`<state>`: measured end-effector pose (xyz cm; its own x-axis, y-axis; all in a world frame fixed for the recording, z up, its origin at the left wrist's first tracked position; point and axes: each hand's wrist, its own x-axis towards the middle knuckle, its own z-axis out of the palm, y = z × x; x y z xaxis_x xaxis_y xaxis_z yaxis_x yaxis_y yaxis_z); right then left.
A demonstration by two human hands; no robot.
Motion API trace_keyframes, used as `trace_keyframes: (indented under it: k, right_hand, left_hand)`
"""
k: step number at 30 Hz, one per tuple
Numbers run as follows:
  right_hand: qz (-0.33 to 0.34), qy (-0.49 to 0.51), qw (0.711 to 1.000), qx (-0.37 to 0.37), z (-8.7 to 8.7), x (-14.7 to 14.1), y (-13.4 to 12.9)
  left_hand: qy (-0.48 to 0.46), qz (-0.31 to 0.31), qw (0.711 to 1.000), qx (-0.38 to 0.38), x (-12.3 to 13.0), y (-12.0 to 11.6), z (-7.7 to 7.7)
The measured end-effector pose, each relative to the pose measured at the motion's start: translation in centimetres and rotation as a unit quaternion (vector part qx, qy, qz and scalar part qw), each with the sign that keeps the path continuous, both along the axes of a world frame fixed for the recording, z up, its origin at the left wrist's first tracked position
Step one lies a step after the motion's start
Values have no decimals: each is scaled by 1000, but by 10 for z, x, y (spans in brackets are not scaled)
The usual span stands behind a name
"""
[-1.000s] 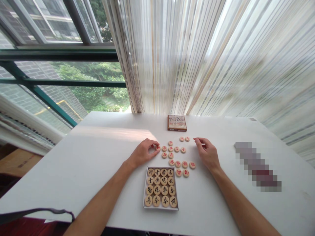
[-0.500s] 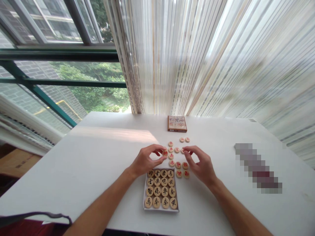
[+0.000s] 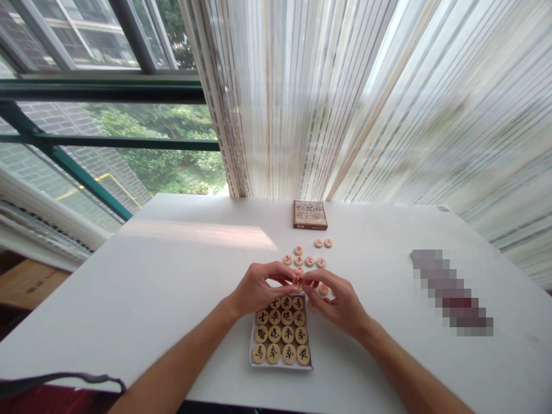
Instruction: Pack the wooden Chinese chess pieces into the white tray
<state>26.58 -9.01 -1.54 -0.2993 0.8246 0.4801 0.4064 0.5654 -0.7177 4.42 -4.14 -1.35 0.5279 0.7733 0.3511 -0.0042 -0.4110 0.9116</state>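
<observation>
I am leaning over the white tabletop, my hands hiding the back row of the tray of black-lettered pieces. My left hand and right hand are meeting above it, fingers pinching one red-lettered piece between them.

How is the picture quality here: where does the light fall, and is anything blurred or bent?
Head view: daylight from the window lays a bright band on the white table; the curtain is smeared and its stripes fan outward, wide-angle distortion; one patch at right is pixelated; the tray pieces are sharp.
</observation>
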Motion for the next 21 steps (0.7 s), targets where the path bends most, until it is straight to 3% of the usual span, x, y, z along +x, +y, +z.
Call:
trace_keyframes:
  k: [7,21]
  right_hand:
    - [23,16,1000,13,-5,-4,2]
    - [5,30,999,25,-1,-5,1]
  left_hand:
    - [13,1,1000,-2,-1,0,3]
    - [32,-12,999,-1,-1,-1,5]
